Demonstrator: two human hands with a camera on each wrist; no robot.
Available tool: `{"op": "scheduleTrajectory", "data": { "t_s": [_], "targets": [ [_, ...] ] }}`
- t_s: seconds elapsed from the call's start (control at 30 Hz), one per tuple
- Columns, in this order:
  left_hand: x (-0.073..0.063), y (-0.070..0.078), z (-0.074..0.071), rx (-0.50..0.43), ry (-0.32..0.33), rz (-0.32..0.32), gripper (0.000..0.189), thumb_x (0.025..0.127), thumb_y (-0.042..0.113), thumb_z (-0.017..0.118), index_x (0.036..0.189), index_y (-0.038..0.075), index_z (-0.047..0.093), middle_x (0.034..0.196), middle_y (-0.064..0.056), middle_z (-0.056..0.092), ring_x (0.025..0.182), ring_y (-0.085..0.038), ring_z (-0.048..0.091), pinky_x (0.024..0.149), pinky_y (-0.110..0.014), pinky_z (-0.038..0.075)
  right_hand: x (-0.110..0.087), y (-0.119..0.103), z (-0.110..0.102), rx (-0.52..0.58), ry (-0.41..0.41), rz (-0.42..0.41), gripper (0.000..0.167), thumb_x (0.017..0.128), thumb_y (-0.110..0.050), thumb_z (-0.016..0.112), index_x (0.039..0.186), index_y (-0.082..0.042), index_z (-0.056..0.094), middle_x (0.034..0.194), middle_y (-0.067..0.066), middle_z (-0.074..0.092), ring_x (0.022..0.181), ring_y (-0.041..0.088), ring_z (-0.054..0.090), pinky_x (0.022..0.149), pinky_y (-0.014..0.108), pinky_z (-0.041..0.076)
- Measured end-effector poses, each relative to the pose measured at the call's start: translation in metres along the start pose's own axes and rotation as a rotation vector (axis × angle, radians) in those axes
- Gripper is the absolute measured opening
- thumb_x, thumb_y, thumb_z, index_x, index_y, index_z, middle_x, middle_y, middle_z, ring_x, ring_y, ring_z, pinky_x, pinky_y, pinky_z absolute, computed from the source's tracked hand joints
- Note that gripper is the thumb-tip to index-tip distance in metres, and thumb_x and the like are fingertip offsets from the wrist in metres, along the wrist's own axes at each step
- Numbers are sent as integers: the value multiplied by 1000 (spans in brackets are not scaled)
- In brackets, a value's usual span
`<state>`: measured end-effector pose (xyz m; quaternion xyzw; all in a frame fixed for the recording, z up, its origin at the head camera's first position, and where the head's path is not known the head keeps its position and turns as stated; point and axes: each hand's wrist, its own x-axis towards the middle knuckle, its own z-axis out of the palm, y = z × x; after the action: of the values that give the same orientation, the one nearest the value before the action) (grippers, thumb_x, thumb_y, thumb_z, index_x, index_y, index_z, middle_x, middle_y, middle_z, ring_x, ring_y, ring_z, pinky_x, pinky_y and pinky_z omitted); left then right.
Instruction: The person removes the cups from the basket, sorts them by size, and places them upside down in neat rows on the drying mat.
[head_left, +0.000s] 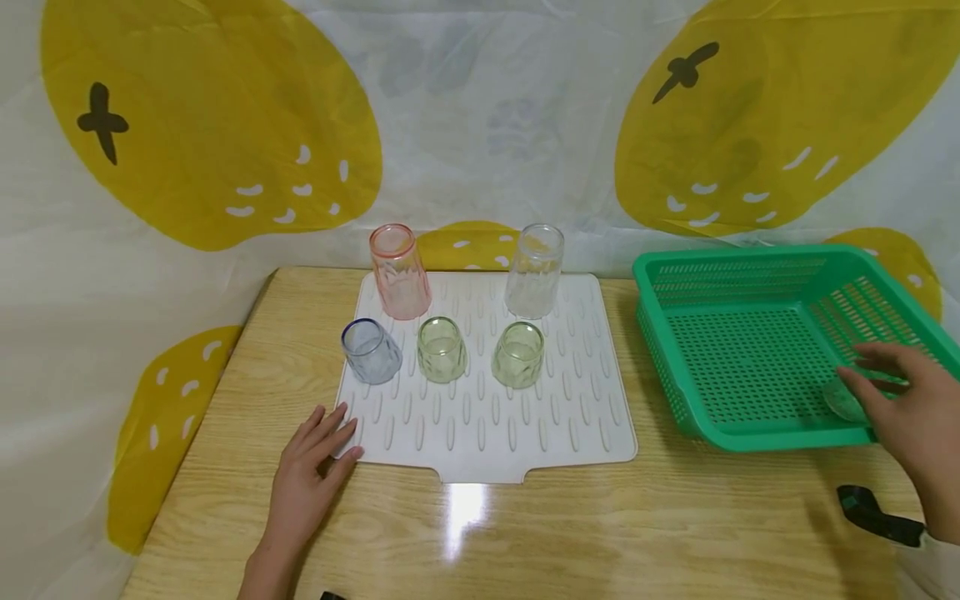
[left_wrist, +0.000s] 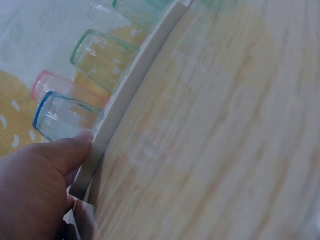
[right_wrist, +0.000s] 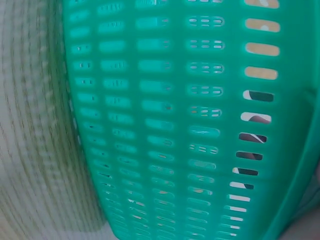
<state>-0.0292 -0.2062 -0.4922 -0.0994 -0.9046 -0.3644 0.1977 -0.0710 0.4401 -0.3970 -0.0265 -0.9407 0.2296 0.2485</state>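
Note:
My left hand (head_left: 311,467) rests at the near left corner of a white ribbed drying mat (head_left: 465,433), fingers extended along its edge and thumb at the front. In the left wrist view the thumb (left_wrist: 75,147) touches that edge. Upside-down or upright cannot be told for the glasses on the mat: a tall pink one (head_left: 402,279), a tall clear one (head_left: 534,275), a short blue-rimmed one (head_left: 372,354) and two short green ones (head_left: 442,354). My right hand (head_left: 911,400) reaches into a green basket (head_left: 667,375), fingers spread just above a glass (head_left: 843,402), partly hidden by the thumb.
Basket and mat stand on a wood-grain table (head_left: 675,517), the basket right of the mat. Behind them hangs a white cloth (head_left: 480,125) with yellow fruit prints. The basket's slotted wall (right_wrist: 180,125) fills much of the right wrist view.

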Motion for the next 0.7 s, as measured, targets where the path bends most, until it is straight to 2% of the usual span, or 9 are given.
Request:
{"op": "scheduleTrajectory", "data": {
  "t_s": [0.07,0.23,0.27,0.4,0.47,0.5,0.57,0.63,0.7],
  "targets": [
    [0,0,0,1,3,-2,41,76,8,80,116,5,70,131,-11,58,129,-40,41,108,-56,26,0,1,-1,-11,-20,10,36,93,3,58,127,11,51,121,35,52,91,-29,23,76,3,26],
    [1,0,-1,0,2,-8,41,76,7,80,116,5,70,131,-11,58,129,-39,41,108,-58,26,-1,6,0,2,-57,25,38,95,-1,57,130,11,48,124,36,50,95,-30,21,88,4,26],
    [1,0,-1,-1,1,-8,41,76,7,80,116,5,70,131,-11,58,129,-39,41,108,-58,26,-2,7,0,0,-56,28,38,95,-2,57,130,11,48,125,32,51,95,-29,21,88,4,26],
    [0,0,-1,-2,-1,-5,41,76,7,80,116,5,70,131,-11,58,129,-40,41,108,-58,26,-2,7,0,19,-12,9,36,94,3,57,127,14,50,121,34,52,95,-28,22,89,6,25],
    [0,0,-1,-2,-2,-7,41,76,7,80,116,5,70,131,-11,58,129,-40,41,108,-57,26,-1,6,-1,9,15,19,34,93,5,57,125,15,51,120,34,52,99,-27,24,90,7,25],
    [0,0,-1,-1,-2,-7,41,76,7,80,116,5,70,131,-11,58,129,-40,41,108,-57,25,0,6,-1,8,27,27,34,92,6,57,125,15,51,120,38,51,102,-25,26,92,7,25],
    [0,0,-1,-2,0,-7,41,76,7,80,116,4,70,131,-11,58,129,-40,41,108,-57,25,2,9,-1,-6,40,58,35,92,6,57,125,15,51,121,38,50,118,-9,38,101,15,28],
    [0,1,-1,-1,2,-7,41,75,6,80,116,4,70,130,-11,58,129,-40,41,108,-57,26,4,22,1,5,46,83,36,93,5,56,128,14,50,125,38,49,128,17,44,109,33,31],
    [0,1,-1,-1,1,-7,41,75,6,80,115,4,70,130,-11,58,129,-41,41,108,-57,26,5,50,9,17,59,90,38,95,-1,57,131,7,52,131,28,51,124,21,48,108,37,33]
  ]
}}
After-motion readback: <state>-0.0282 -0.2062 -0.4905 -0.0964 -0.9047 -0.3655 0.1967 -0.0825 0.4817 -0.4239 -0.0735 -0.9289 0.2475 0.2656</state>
